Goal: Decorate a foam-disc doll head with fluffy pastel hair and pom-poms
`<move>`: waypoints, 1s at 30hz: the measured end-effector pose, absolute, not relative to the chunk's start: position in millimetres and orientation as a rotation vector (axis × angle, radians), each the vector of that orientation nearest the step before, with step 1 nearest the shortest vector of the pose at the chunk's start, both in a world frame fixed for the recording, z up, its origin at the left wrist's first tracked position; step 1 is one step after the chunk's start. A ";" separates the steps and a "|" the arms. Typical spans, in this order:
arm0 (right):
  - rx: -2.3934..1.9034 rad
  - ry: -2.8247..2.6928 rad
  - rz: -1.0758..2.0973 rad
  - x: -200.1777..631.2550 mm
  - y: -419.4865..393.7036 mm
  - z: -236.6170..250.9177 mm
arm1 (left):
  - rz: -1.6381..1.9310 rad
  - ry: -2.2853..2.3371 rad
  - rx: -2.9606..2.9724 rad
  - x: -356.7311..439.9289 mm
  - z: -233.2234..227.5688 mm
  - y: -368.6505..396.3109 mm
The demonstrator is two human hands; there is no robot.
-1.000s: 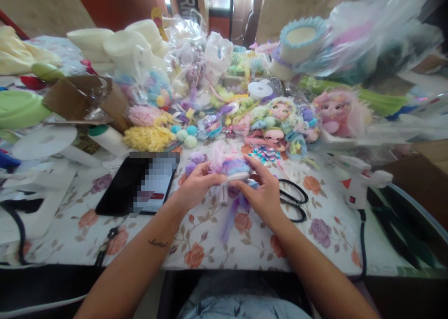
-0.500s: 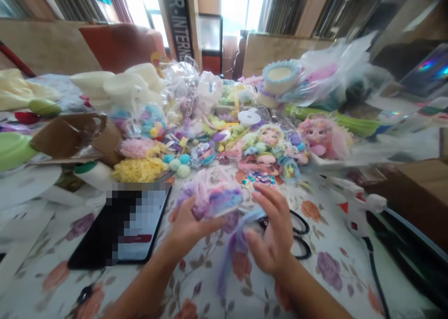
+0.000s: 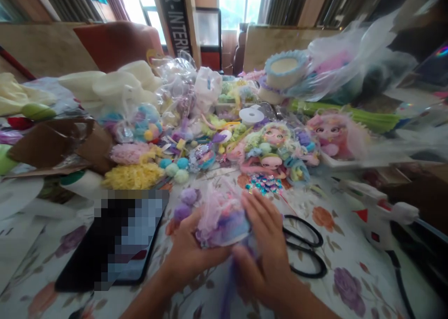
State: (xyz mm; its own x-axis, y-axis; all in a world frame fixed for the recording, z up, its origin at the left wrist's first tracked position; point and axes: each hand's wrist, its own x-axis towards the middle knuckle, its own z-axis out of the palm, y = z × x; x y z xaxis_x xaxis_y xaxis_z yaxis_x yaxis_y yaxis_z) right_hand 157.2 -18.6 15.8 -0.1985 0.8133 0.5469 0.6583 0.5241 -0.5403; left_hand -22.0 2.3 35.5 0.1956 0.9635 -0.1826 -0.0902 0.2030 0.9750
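Two hands meet low in the head view, over a floral tablecloth (image 3: 336, 244). Our left hand (image 3: 189, 253) cups a fluffy pastel ornament (image 3: 224, 218) from below and the left side, fingers curled round its base, thumb across the front. The ornament is pink tulle with purple and blue tufts, held just above the cloth near the table's front edge. Our right hand (image 3: 268, 249) lies against its right side, fingers extended and close together, the palm covering a purple strand that trails down; whether those fingers pinch the strand we cannot tell, motion blur.

Just right of the right hand lie black-handled scissors (image 3: 304, 253), flat on the cloth. Left of the left hand, a dark tablet (image 3: 115, 244), screen pixelated. Far right, a white glue gun (image 3: 376, 211) with its cord running off the edge. Beyond the ornament: a patch of blue gems (image 3: 265, 184), doll heads (image 3: 275, 144) with pastel hair, yellow fluffy trim (image 3: 135, 176), teal pom-poms (image 3: 175, 167), a white ribbon spool (image 3: 251, 116), and clear plastic bags (image 3: 182, 83) heaped farther back.
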 end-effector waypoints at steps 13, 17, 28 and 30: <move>-0.747 -2.165 -0.039 157.8 -15.7 27.2 | 0.987 1.194 1.116 -24.4 34.5 4.2; -1.117 -1.781 0.073 164.5 -14.8 19.2 | 1.027 1.203 0.965 -22.2 44.6 1.8; -0.855 -2.159 0.020 151.6 -14.8 21.4 | 1.150 1.249 1.091 -20.0 40.6 2.0; -1.094 -1.952 0.109 152.9 -14.2 15.7 | 1.165 1.259 0.986 -19.1 43.0 0.9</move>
State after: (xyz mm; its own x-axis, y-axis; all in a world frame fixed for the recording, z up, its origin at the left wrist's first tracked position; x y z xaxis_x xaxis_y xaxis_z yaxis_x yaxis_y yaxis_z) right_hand 152.9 -14.2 15.7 -0.2342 0.7279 0.6444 0.6516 0.6095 -0.4517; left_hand -19.1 0.9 43.0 -0.0500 0.9834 -0.1742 -0.0979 0.1687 0.9808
